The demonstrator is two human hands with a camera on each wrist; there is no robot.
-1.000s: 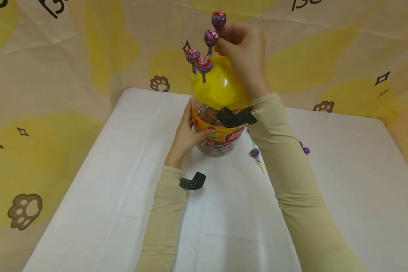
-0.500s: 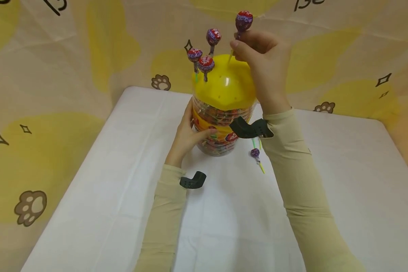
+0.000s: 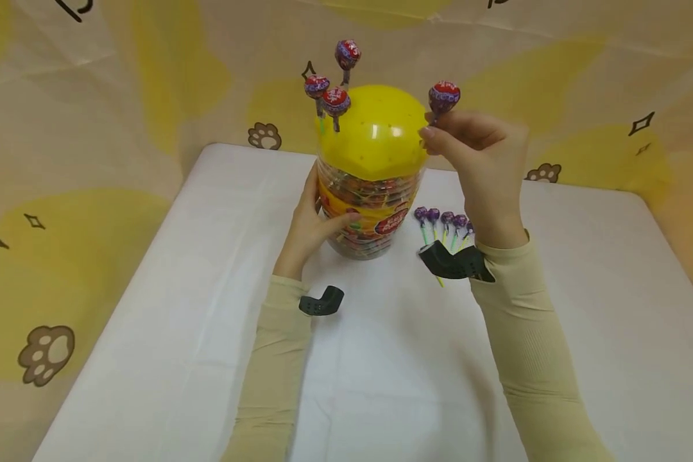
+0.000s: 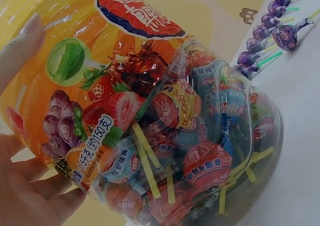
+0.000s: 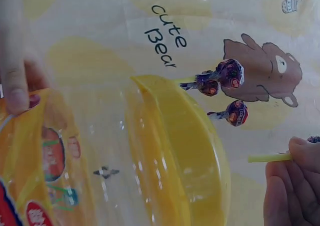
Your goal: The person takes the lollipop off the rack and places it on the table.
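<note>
A clear plastic jar of wrapped lollipops (image 3: 369, 192) stands upright on the table, with a domed yellow lid (image 3: 381, 135) on top. My left hand (image 3: 312, 231) grips the jar's left side, thumb across the orange label (image 4: 75, 30). Three purple-and-red lollipops (image 3: 336, 101) stick up from the lid's left part. Just right of the lid, my right hand (image 3: 487, 170) pinches another lollipop (image 3: 443, 97) below its head, head up. In the right wrist view, its yellow stick (image 5: 270, 158) pokes out of the fingers, apart from the lid. Small holes dot the dome.
Several purple lollipops (image 3: 433, 215) lie in a row on the white table (image 3: 369, 359), right of the jar, partly behind my right wrist. One more lollipop (image 4: 286, 37) lies in front of that row. A yellow patterned cloth (image 3: 167, 77) hangs behind the table.
Still pinching its lollipop, my right hand has moved right and lower, from above the lid to beside it. The row on the table has come into view. The left hand keeps its grip.
</note>
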